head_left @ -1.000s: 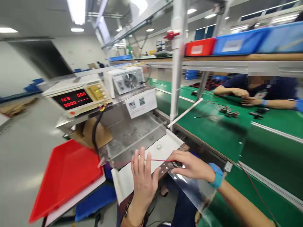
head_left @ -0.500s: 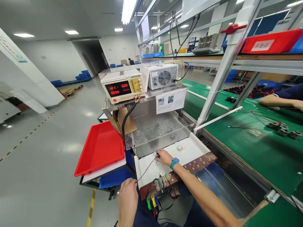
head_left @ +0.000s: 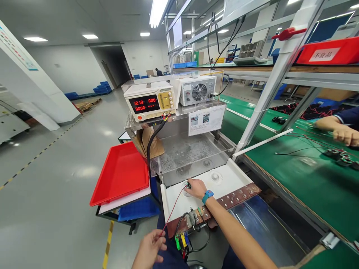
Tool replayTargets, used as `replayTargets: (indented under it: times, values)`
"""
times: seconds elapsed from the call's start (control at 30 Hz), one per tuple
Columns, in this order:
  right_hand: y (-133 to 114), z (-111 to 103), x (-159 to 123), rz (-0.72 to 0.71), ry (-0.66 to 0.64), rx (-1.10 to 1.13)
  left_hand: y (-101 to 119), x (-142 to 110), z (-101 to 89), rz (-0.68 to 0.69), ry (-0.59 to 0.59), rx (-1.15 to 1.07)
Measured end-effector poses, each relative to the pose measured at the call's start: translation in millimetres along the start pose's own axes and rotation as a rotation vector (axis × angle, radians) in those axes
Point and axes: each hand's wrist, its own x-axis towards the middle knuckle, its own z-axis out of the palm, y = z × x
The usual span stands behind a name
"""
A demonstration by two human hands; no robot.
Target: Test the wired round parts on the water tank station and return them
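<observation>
My right hand (head_left: pixel 196 188), with a blue wristband, grips a small dark part (head_left: pixel 188 185) at the left round fitting on the white tray (head_left: pixel 200 181). My fingers hide most of that part. A thin red wire (head_left: pixel 175 204) runs from it down to my left hand (head_left: pixel 151 244), which pinches it between thumb and fingers in front of the tray. Along the tray's near edge lies a brown strip (head_left: pixel 241 193) with metal studs. A grey clamp-like piece with black leads (head_left: pixel 192 218) sits on the strip, and green, yellow and blue connectors (head_left: pixel 183 240) hang below.
Behind the tray is a clear-walled basin (head_left: pixel 185 149) with a wet-looking floor. Above it stand a power supply (head_left: pixel 151 101) with red digits and a fan-fronted unit (head_left: pixel 199 90). A red tray (head_left: pixel 122 173) lies left. A co-worker's hand (head_left: pixel 344 134) is over the green bench (head_left: pixel 314 186).
The view has swung left. My right hand has carried the dark part to the tray's left fitting. My left hand, earlier spread near the wire, has moved toward me and now pinches it.
</observation>
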Motion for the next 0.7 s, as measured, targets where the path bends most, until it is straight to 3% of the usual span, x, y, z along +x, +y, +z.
replayTargets:
  times: [0.17,0.27,0.37,0.5,0.6,0.7]
  values:
    - [1.9,8.8,3.9,-0.008,-0.032,-0.03,-20.5,-10.1,5.0,-0.12,-0.347,-0.11]
    - [4.5,15.3,7.0,-0.019,-0.036,-0.025,-7.7,-19.4,21.2,-0.118,-0.543,-0.106]
    - [6.2,19.4,9.7,-0.012,-0.06,-0.041,20.3,-28.3,43.8,-0.029,-0.676,-0.112]
    - [6.9,19.0,11.1,0.003,-0.096,-0.035,62.7,-28.1,66.5,0.115,-0.651,-0.185]
    - [8.0,16.0,9.7,-0.003,-0.116,-0.004,88.3,-14.8,74.1,0.198,-0.524,-0.257]
    - [9.2,13.3,7.2,-0.024,-0.107,0.027,104.1,5.1,79.0,0.189,-0.409,-0.376]
